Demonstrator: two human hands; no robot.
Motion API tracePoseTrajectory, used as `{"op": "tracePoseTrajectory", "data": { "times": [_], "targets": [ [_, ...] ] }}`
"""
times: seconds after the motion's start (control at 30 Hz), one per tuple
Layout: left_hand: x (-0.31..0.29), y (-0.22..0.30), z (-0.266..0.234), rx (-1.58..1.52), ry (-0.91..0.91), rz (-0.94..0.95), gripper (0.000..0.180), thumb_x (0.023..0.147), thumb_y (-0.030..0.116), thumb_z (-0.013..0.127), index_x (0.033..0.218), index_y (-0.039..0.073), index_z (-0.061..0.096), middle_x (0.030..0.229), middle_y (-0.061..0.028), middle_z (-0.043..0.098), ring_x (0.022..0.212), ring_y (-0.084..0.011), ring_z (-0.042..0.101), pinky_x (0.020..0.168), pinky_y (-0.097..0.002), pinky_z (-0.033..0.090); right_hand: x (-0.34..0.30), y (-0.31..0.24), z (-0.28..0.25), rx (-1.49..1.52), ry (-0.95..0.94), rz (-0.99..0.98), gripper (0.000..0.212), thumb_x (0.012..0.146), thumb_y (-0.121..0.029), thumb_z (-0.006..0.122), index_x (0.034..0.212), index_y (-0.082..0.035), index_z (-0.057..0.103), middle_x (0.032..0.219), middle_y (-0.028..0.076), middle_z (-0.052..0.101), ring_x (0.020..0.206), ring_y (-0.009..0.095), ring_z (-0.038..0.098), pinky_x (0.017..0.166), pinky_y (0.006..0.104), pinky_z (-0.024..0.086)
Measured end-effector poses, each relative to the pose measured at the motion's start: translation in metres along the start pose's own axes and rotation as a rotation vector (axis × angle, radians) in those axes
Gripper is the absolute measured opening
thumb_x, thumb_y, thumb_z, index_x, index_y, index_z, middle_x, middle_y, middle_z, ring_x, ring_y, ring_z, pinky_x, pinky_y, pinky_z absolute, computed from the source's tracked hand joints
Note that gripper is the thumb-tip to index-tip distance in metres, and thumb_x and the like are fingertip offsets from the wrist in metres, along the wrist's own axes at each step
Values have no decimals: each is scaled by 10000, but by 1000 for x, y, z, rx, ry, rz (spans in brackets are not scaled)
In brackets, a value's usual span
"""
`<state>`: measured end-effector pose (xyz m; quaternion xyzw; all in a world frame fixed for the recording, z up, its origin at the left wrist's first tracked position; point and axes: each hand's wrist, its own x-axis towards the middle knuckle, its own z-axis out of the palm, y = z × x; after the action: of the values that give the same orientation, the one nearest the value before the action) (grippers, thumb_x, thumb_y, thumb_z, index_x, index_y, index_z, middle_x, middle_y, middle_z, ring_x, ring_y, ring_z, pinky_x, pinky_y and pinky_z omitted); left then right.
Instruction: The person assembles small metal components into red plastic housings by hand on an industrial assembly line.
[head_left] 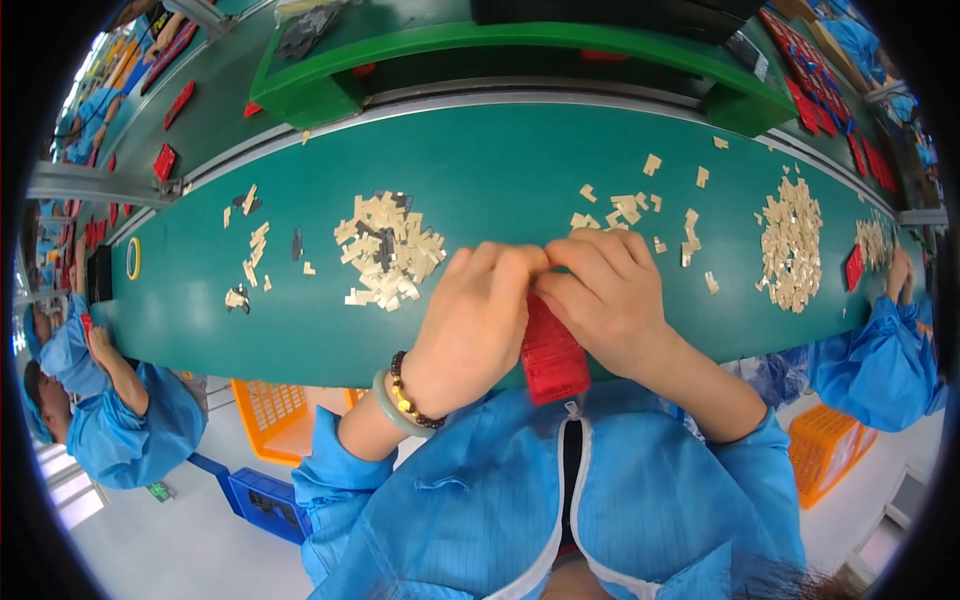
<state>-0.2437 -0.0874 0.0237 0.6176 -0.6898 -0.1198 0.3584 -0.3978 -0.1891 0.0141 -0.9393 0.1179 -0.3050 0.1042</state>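
Close to my body, a red box-shaped plastic part (pixel 555 352) stands out below my fingers, its far end covered by them. My left hand (pixel 474 322) and my right hand (pixel 616 300) meet at that end, fingers curled and fingertips pinched together on it. Anything small between the fingertips is hidden. Just beyond my left hand lies a heap of small cream, angular flat pieces (pixel 380 222), with a few dark grey pieces on it. Past my right hand, loose cream pieces (pixel 628 207) are scattered over the green tabletop (pixel 500 170).
A larger cream heap (pixel 790 245) lies farther right. A green shelf (pixel 500 45) spans the back. Yellow tape roll (pixel 133 258) sits far left. Co-workers in blue are at both sides. Orange crates (pixel 828 450) and a blue bin (pixel 268 503) stand below the table.
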Motion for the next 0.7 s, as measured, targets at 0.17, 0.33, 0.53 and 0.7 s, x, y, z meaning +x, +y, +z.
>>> {"op": "tracePoseTrajectory", "data": {
  "times": [0.17,0.33,0.53,0.7],
  "targets": [
    [-4,-10,6,-151,312,-241,437,835,-109,521,1253,5,457,1092,-201,592,1013,-398,549,871,-454,463,14,13,21,-50,72,-91,244,695,-115,741,887,-66,599,1030,75,597,992,255,593,795,364,467],
    [-30,-15,14,-67,106,-309,512,829,-145,489,1310,22,432,1148,-161,604,1089,-343,546,907,-385,457,5,14,21,142,-9,163,277,683,-125,765,898,-76,599,1095,72,610,1018,271,591,823,386,463],
    [-21,-9,13,22,44,-205,528,809,-143,486,1307,23,434,1088,-138,630,1092,-349,543,935,-431,432,4,7,23,-26,-19,-27,281,682,-159,758,904,-90,602,1115,68,606,1043,253,584,853,383,447],
    [-15,-15,14,-28,311,-240,518,756,-71,566,1265,4,502,1078,-172,615,1074,-343,554,968,-444,414,9,15,23,-88,60,-95,198,723,-153,741,847,-66,615,1073,58,615,967,250,608,779,359,475]
  ]
}}
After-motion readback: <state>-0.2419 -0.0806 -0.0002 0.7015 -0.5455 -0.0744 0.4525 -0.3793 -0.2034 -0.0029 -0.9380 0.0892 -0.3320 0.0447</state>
